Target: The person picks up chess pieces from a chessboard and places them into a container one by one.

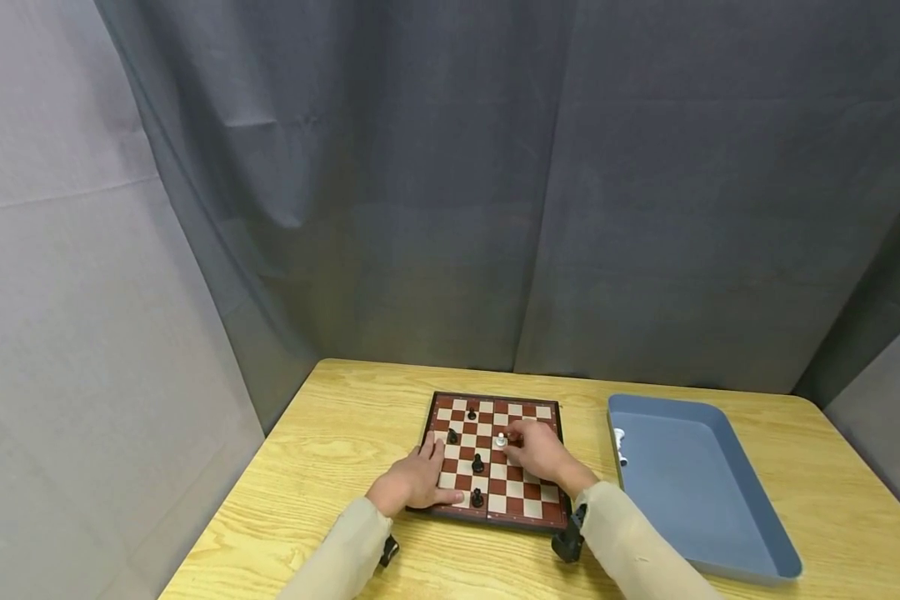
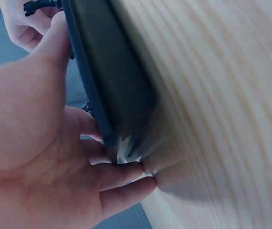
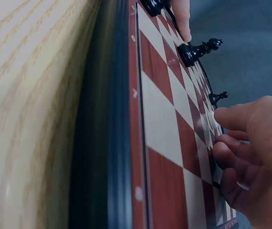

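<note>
A red-and-cream chessboard (image 1: 516, 507) in a dark frame lies on the table. My right hand (image 1: 536, 450) reaches over its right half and pinches a small white chess piece (image 1: 501, 439) between thumb and fingertips; in the right wrist view those fingers mostly hide it. My left hand (image 1: 416, 479) rests on the board's left edge, its fingers spread and the thumb lying along the near edge. From the left wrist, the palm (image 2: 26, 119) is seen beside the board's dark side (image 2: 112, 71). Several black chess pieces (image 1: 477, 463) stand upright on the left half, including a knight (image 1: 452, 436).
Right of the board stands a blue-grey tray (image 1: 705, 475) with raised walls. Small white pieces (image 1: 619, 442) lie against its left wall. The wooden table (image 1: 300, 467) reaches back to a grey curtain (image 1: 435, 208), and pale cloth (image 1: 82, 292) hangs at the left.
</note>
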Demonstrator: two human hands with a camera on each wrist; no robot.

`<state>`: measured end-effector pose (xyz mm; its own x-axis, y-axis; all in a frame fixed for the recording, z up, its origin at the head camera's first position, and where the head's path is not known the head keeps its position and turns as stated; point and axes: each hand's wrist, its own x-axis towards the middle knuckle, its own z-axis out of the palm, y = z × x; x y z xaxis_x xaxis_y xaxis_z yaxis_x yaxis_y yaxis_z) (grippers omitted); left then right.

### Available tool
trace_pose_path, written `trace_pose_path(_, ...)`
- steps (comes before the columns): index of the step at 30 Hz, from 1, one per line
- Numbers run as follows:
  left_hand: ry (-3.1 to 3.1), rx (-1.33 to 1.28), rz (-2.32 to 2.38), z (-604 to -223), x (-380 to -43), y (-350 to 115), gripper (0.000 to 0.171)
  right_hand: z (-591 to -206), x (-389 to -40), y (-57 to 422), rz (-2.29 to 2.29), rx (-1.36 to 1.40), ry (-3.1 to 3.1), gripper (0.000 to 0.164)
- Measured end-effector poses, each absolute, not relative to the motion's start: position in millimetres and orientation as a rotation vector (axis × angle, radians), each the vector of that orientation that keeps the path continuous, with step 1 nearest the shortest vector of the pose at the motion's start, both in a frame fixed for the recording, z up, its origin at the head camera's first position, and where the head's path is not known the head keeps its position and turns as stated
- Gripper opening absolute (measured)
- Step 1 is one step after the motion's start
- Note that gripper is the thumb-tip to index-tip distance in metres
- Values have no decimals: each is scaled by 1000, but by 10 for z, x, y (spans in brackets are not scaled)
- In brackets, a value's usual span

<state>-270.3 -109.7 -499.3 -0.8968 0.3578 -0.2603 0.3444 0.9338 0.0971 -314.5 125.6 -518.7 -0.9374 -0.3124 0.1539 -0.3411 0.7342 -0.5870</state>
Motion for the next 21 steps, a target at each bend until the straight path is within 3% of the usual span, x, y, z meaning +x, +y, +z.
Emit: trace_pose_path(21,2811,515,52,-4995,-2658,-1063,101,-5229,-3116,1182,869,498,-2888,18)
